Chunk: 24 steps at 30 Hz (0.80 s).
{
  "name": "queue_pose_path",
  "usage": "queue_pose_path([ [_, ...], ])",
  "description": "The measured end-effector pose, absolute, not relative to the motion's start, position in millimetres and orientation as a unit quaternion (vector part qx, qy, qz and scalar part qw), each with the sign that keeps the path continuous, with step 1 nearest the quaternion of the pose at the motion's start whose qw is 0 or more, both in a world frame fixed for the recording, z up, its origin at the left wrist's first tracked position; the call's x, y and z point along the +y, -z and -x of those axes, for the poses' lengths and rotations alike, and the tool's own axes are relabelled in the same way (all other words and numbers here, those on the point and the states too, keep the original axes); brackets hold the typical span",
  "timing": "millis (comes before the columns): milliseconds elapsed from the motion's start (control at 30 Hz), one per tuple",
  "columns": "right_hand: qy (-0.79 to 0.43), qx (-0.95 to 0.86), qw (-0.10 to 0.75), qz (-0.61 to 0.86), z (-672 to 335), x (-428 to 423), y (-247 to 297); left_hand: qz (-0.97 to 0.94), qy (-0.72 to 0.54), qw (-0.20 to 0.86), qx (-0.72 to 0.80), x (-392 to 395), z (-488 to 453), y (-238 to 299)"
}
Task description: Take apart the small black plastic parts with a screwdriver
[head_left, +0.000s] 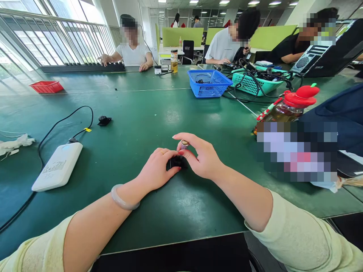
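Observation:
On the green table in front of me, my left hand (155,166) is closed around a small black part (177,162), with thumb and index finger at its edges. My right hand (202,155) is over the same part. Between its fingers stands a slim cylinder (184,144) with a brass-coloured round end, upright like a small screwdriver handle. The index finger of my right hand is stretched out past the cylinder's top. The cylinder's lower end is hidden by my fingers, so I cannot tell whether it touches the black part.
At left lie a white power bank (58,166) with a black cable and a small black piece (104,120). Farther off are a red basket (47,87), a blue basket (210,84) and a green basket (249,83) of cables. A red-lidded bottle (292,105) stands right. Co-workers sit opposite.

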State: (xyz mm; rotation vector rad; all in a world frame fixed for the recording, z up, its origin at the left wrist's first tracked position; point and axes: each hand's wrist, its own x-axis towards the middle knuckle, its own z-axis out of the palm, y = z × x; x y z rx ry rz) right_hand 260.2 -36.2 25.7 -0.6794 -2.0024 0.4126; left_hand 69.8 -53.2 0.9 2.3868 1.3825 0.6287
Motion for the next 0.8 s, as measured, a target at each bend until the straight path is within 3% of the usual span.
queue_pose_path([
  [233,-0.178,-0.765,0.511,0.349,-261.3,-34.5,-24.5,-0.827,-0.218,0.162,0.492,-53.3,-69.8,-3.0],
  [467,-0.22,-0.723,0.612,0.232,-264.0,-41.4,-22.7,-0.83,-0.215,0.164,0.488,-53.4,-69.6,-3.2],
  [800,-0.17,-0.811,0.494,0.263,-256.8,-43.2,-24.3,-0.843,-0.229,0.153,0.463,-51.4,-68.6,1.8],
])
